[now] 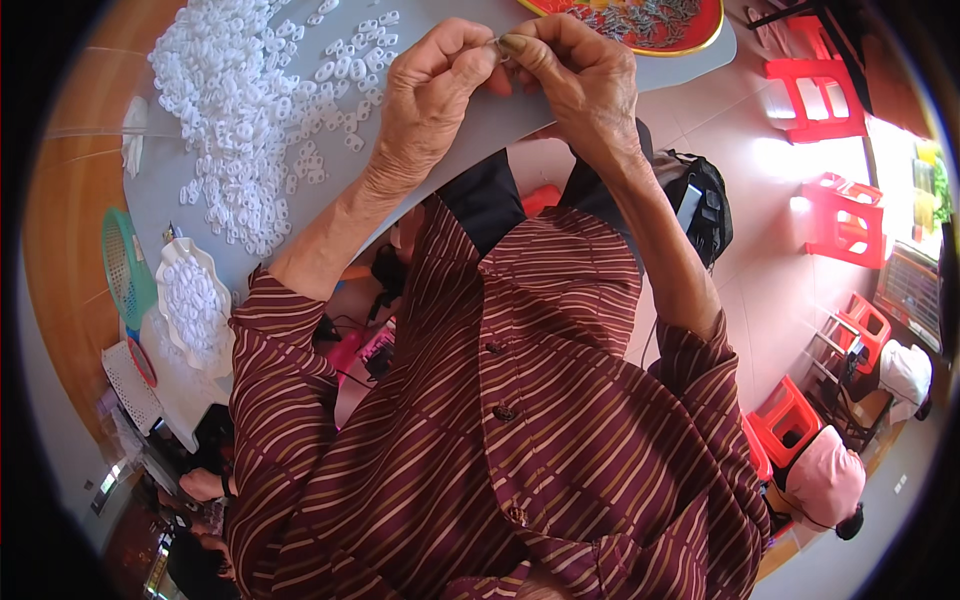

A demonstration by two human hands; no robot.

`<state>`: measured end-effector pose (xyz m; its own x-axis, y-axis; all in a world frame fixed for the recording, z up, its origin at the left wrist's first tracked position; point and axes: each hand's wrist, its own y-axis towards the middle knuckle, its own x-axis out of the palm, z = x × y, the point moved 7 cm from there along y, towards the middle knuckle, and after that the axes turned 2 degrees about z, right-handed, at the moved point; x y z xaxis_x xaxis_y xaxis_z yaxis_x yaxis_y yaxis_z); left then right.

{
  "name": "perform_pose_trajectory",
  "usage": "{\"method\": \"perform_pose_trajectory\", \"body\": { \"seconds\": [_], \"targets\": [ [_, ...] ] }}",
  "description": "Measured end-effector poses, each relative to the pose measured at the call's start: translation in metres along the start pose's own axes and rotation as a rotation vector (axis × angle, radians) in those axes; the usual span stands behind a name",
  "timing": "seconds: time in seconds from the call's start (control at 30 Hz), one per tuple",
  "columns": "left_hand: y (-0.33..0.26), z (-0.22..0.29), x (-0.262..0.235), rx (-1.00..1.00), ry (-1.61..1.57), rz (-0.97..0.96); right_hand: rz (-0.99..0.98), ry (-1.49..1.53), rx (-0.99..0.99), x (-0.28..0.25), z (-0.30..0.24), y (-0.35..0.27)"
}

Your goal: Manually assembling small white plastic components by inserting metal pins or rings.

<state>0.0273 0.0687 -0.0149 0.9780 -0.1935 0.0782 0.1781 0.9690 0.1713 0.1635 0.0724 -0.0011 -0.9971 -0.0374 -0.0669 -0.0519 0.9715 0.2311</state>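
My left hand (pixel 432 100) and my right hand (pixel 592 92) meet at the fingertips above the near edge of the grey table (pixel 345 205). Both are closed in a pinch around something small between them, too small and covered to make out. Left of them spreads a big heap of small white plastic pieces (pixel 225 110) with holes in them, a few lying loose toward my left hand. Just beyond my right hand sits a red tray (pixel 716 22) with a yellow rim, holding many small grey metal pieces (pixel 655 22) that look like screws or nails.
A scalloped white dish (pixel 222 345) of more white pieces stands at the table's left, beside a green racket (pixel 122 265). Red plastic stools (pixel 818 100) line the floor at right. A black bag (pixel 705 205) is below my right forearm. Other people are at the lower left.
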Motion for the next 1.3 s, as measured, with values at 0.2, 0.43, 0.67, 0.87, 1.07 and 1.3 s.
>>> {"method": "perform_pose_trajectory", "body": {
  "seconds": [0.2, 0.43, 0.67, 0.87, 1.07, 1.3],
  "targets": [
    [0.004, -0.003, -0.001, -0.052, -0.087, -0.020, -0.025, 0.102, 0.028, -0.004, 0.006, 0.004],
    [0.004, -0.001, 0.006, -0.093, -0.023, -0.218, -0.026, 0.101, -0.009, -0.003, 0.005, 0.000],
    [0.002, 0.004, 0.005, -0.002, 0.104, -0.101, -0.035, 0.023, 0.001, -0.005, 0.007, 0.001],
    [0.003, 0.005, 0.003, -0.028, 0.058, -0.103, -0.066, 0.213, -0.032, -0.005, 0.005, 0.005],
    [-0.001, 0.006, 0.005, 0.049, 0.011, -0.080, -0.048, 0.060, 0.101, -0.001, 0.007, 0.000],
    [-0.004, 0.005, 0.000, 0.001, 0.052, -0.033, 0.012, 0.071, 0.142, 0.005, 0.000, -0.007]
  ]
}}
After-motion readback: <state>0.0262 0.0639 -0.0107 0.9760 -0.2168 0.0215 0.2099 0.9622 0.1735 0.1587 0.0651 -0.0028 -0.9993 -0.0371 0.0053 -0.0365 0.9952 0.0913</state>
